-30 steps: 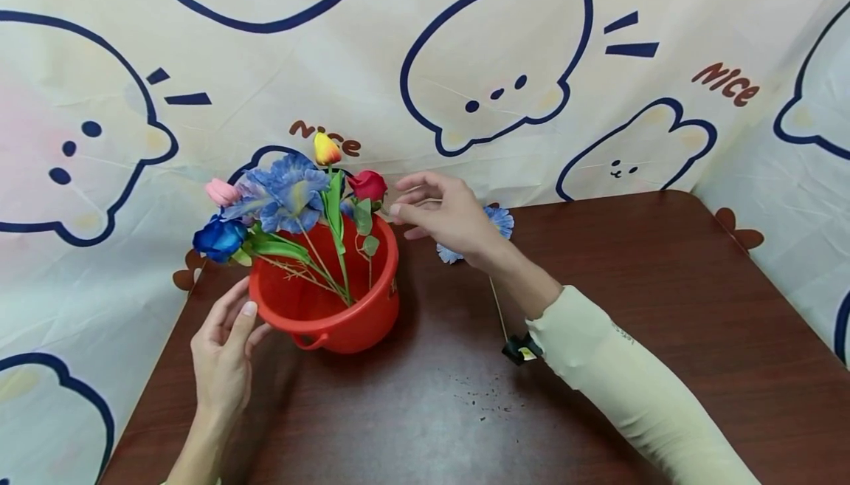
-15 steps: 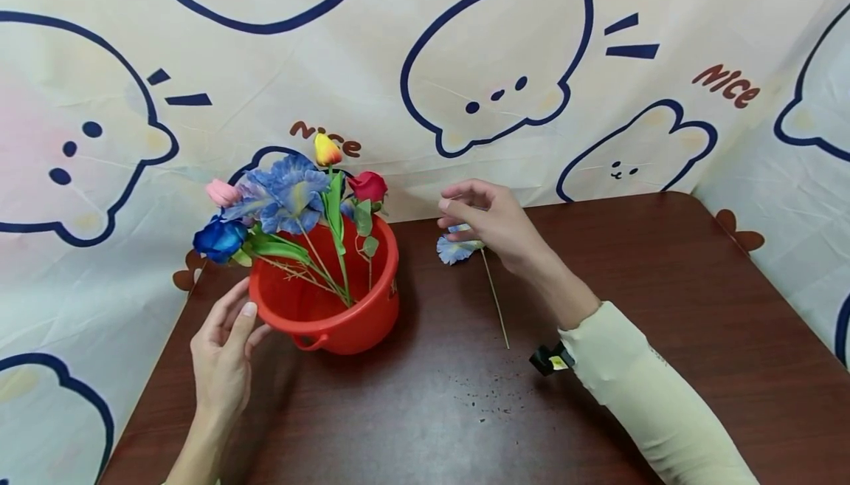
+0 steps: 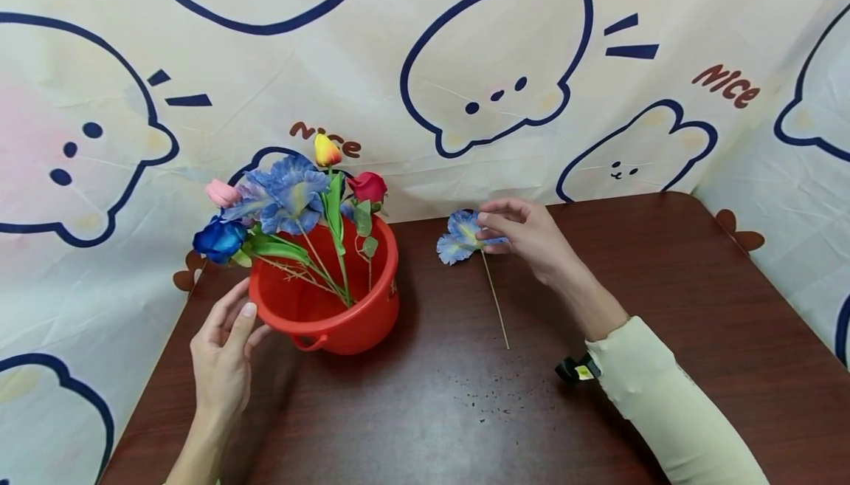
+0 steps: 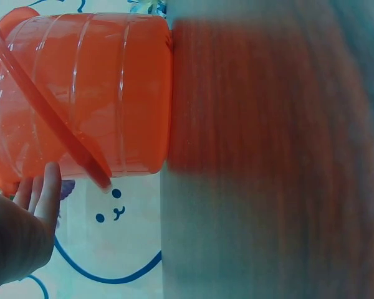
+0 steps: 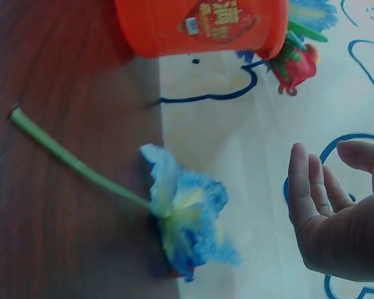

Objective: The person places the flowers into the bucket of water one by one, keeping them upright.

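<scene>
A red bucket [image 3: 358, 326] stands on the table and holds several artificial flowers, among them a blue iris [image 3: 288, 193], a red rose [image 3: 367, 186] and a yellow-orange tulip [image 3: 327, 150]. My left hand [image 3: 222, 356] rests against the left side of its rim; in the left wrist view the fingers [image 4: 48, 196] lie fairly straight along the bucket wall. Another blue iris [image 3: 458, 241] lies on the table to the right of the bucket, its stem pointing toward me. Just over its bloom hovers my right hand [image 3: 531, 238], fingers loosely bent, with a gap between them and the flower in the right wrist view.
The brown wooden table [image 3: 637, 308] meets a printed cloth backdrop [image 3: 319, 79] at the back and sides. Dark crumbs [image 3: 485, 400] are scattered near its middle. A small black device [image 3: 576, 370] sits at the right wrist.
From beside the rose, my right hand has moved right and slightly down to the iris on the table. The left hand and the bucket have stayed in place.
</scene>
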A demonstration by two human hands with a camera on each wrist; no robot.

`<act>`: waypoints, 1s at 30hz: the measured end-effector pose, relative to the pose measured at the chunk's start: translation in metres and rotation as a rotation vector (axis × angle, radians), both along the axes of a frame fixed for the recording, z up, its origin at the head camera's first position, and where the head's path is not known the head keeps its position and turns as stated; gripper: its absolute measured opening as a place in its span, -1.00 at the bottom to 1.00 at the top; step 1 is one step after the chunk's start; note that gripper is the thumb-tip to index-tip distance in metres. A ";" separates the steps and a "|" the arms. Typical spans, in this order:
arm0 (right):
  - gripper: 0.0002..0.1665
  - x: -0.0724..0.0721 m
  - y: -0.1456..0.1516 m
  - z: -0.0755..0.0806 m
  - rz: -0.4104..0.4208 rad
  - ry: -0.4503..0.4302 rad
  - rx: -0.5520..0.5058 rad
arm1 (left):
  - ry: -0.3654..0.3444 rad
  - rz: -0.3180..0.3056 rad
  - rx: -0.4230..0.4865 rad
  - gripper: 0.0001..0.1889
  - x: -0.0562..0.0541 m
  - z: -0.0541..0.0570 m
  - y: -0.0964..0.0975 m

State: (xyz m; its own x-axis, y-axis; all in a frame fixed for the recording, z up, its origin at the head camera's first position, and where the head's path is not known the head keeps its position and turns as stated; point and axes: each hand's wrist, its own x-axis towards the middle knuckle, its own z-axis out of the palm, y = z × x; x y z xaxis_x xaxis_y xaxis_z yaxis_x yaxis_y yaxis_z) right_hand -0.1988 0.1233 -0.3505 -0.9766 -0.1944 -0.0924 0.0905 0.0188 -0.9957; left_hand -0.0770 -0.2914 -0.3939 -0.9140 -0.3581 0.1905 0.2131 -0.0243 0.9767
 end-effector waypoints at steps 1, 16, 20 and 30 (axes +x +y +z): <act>-0.64 0.000 0.002 -0.003 -0.002 -0.003 0.006 | -0.001 -0.001 0.001 -0.53 0.000 0.000 0.000; -0.50 0.000 0.034 -0.041 0.012 -0.105 0.081 | 0.004 -0.011 0.006 -0.53 0.000 0.000 -0.001; -0.49 -0.002 0.037 -0.048 0.010 -0.135 0.090 | 0.002 -0.012 0.004 -0.53 0.000 0.000 -0.002; -0.46 -0.009 0.031 -0.069 0.039 -0.181 0.188 | -0.002 -0.011 0.006 -0.53 0.001 0.000 -0.001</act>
